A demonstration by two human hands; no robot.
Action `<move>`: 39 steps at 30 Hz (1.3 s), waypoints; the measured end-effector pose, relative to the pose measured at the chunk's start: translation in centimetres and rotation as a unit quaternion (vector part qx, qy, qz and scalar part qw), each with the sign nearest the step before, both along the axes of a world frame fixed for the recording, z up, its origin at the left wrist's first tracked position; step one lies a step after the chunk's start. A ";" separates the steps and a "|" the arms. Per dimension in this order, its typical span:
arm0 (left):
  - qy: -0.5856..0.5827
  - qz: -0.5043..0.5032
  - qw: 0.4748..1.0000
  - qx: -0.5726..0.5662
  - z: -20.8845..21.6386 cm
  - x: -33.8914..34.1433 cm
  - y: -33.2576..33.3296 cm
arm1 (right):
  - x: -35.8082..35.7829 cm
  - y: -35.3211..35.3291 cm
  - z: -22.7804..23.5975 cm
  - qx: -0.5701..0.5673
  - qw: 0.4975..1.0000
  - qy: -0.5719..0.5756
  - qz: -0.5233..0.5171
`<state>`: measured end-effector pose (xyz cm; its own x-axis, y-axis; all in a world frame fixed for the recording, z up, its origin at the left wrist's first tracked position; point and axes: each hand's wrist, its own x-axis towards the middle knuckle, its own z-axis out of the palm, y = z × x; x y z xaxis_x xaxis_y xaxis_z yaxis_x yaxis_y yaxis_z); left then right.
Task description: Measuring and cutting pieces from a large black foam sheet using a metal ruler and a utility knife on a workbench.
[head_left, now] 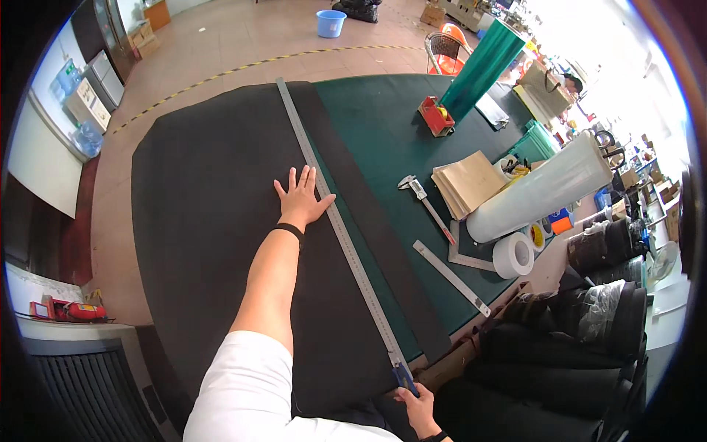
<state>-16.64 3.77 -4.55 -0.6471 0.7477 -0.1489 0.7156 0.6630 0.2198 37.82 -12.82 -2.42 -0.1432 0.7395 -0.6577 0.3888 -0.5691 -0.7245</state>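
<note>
Left hand (pixel 302 197) spread flat on black sheet (pixel 213 221) beside long steel ruler (pixel 335 221), right hand (pixel 417 407) gripping blue cutter (pixel 404 378).

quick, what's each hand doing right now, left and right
Left hand: open, fingers spread, pressing flat on the black sheet beside the long steel ruler.
Right hand: closed on a blue utility knife at the ruler's near end.
</note>
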 end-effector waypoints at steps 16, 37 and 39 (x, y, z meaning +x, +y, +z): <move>0.002 -0.031 1.000 0.002 0.6 0.5 -1.6 | -1.4 -0.3 0.3 -0.039 0.998 0.030 -0.024; 0.040 0.070 0.996 0.039 0.3 -0.1 -9.8 | -4.8 0.6 4.8 0.008 0.905 -0.126 0.407; 0.049 0.071 0.995 0.052 0.3 1.1 -11.4 | -3.2 2.1 3.0 0.031 0.921 -0.081 0.379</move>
<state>-15.55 -7.63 -4.21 -0.7555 0.6551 -0.0055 0.6371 0.7367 0.2264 34.61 -10.68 0.56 -0.5375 0.5040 -0.6760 0.7632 -0.0501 -0.6442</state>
